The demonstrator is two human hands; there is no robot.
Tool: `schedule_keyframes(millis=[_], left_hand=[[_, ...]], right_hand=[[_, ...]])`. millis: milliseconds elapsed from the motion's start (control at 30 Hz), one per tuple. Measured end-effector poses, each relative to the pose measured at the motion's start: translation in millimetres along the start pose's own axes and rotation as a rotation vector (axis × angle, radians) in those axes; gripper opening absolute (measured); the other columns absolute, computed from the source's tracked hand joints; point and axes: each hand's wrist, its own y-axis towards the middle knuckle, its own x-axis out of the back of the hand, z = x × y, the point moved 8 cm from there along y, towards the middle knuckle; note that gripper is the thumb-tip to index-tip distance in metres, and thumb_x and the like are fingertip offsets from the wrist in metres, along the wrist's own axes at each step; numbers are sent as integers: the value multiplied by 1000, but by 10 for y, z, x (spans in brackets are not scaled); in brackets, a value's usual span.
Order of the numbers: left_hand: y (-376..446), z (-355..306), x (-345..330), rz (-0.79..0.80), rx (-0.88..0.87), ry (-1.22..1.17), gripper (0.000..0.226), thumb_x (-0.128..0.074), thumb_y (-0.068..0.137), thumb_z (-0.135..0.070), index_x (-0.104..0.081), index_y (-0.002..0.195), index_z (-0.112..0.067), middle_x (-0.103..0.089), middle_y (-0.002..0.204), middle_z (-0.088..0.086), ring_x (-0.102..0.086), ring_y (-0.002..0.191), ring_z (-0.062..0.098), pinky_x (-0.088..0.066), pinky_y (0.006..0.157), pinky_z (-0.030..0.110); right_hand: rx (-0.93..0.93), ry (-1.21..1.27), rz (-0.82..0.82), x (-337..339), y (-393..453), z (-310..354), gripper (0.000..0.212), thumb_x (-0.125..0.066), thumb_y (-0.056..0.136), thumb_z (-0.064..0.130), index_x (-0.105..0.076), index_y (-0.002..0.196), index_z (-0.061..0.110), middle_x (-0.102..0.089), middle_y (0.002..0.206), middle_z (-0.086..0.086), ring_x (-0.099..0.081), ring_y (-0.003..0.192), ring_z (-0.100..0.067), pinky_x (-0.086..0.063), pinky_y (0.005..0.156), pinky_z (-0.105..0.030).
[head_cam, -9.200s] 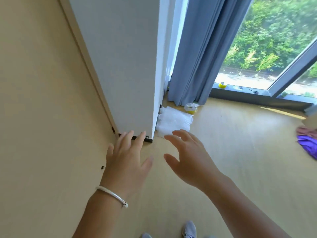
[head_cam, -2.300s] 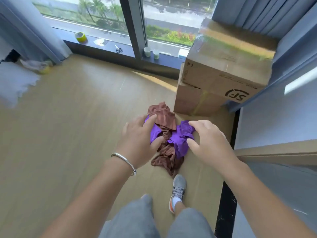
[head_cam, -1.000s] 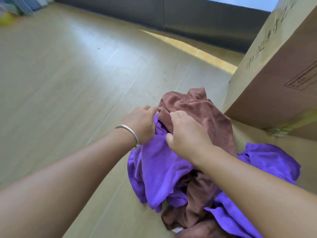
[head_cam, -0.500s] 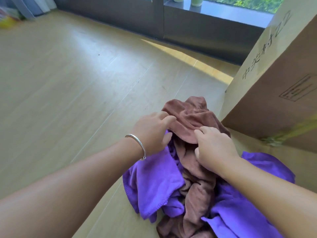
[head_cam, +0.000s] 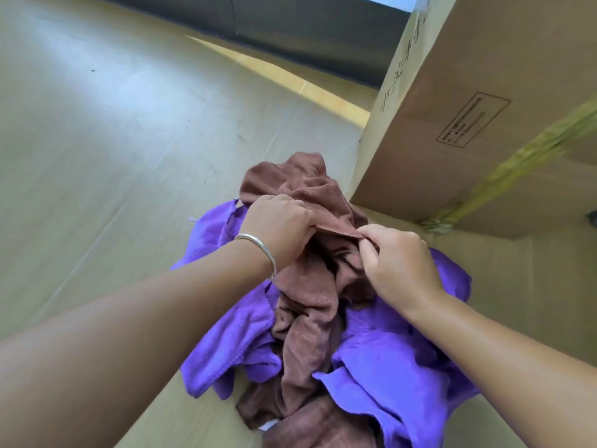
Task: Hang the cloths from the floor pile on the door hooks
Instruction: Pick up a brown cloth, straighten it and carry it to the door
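A crumpled pile of cloths lies on the wooden floor: brown cloths [head_cam: 307, 312] tangled with purple cloths [head_cam: 387, 367]. My left hand [head_cam: 277, 227], with a silver bangle on the wrist, grips an edge of the top brown cloth. My right hand [head_cam: 397, 257] pinches the same edge a little to the right, so the hem is stretched between both hands. The door and its hooks are out of view.
A large cardboard box [head_cam: 484, 108] stands close on the right, right behind the pile. A dark window base [head_cam: 290, 24] runs along the far side. Bare wooden floor [head_cam: 113, 140] stretches to the left.
Both hands have closed on the brown cloth's edge and pulled it taut between them; half a second ago they were only resting on top of it.
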Motion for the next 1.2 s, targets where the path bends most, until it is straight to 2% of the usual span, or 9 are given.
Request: schedule_keyframes(millis=[100, 300, 600, 733, 800, 867, 933, 1100, 1200], left_hand=[[-57, -5, 420, -125, 81, -76, 20, -47, 96, -29, -65, 92, -21, -70, 88, 2, -64, 79, 32, -33, 55, 33], [-372, -134, 1658, -265, 92, -195, 15, -54, 90, -23, -67, 94, -16, -69, 82, 1, -63, 72, 31, -31, 54, 30], [-1128, -27, 3604, -404, 196, -452, 17, -57, 88, -17, -71, 95, -12, -71, 85, 1, -66, 76, 30, -51, 59, 41], [-1549, 448, 4357, -457, 358, -475, 26, -47, 90, -25, -70, 97, -14, -70, 86, -2, -65, 79, 25, -50, 62, 35], [-1813, 747, 4691, -496, 458, -496, 21, -50, 91, -22, -69, 97, -16, -69, 85, -4, -62, 78, 19, -46, 63, 30], [-2106, 1049, 4980, -519, 556, -493, 18, -52, 90, -22, -68, 97, -17, -68, 85, -6, -59, 79, 15, -43, 65, 27], [-2426, 1335, 5214, -499, 642, -463, 21, -50, 90, -25, -67, 98, -19, -68, 86, -5, -60, 80, 18, -47, 68, 34], [-3385, 1887, 5747, -455, 814, -398, 21, -47, 86, -30, -66, 94, -24, -66, 83, -7, -62, 77, 20, -50, 68, 39], [-3984, 2066, 6050, -490, 903, -416, 17, -48, 87, -32, -65, 89, -27, -65, 79, -9, -63, 69, 13, -51, 65, 37]], right_hand=[[-17, 36, -75, 217, -75, 97, 26, -53, 86, 16, -69, 106, 22, -71, 98, -2, -61, 91, -34, -49, 75, -42], [-42, 194, -254, 1002, -390, 633, 20, -54, 74, 7, -63, 92, 12, -62, 88, -5, -54, 86, -31, -45, 79, -43], [-68, 73, -57, 2134, -526, 1852, 13, -51, 81, 4, -57, 86, 14, -53, 92, -8, -46, 91, -33, -40, 78, -43], [-57, 122, 78, 2484, -478, 2616, 7, -40, 84, 16, -43, 89, 21, -58, 82, -7, -45, 75, -34, -33, 64, -39], [15, 135, 70, 2675, -447, 3093, 16, -32, 79, 32, -39, 89, 23, -55, 71, -7, -41, 66, -34, -29, 60, -38], [84, 132, 56, 2815, -390, 3560, 9, -36, 84, 25, -41, 91, 22, -56, 72, -9, -45, 66, -36, -33, 60, -40], [137, 157, 56, 2902, -322, 4015, 11, -41, 88, 14, -44, 93, 23, -59, 77, -8, -51, 72, -36, -39, 63, -41], [326, 207, 80, 3021, -265, 5219, 17, -43, 87, 14, -44, 90, 31, -58, 77, 1, -52, 72, -27, -41, 66, -37], [419, 210, 172, 2916, -356, 5906, 17, -43, 84, 14, -46, 90, 30, -56, 72, 9, -52, 69, -15, -36, 57, -32]])
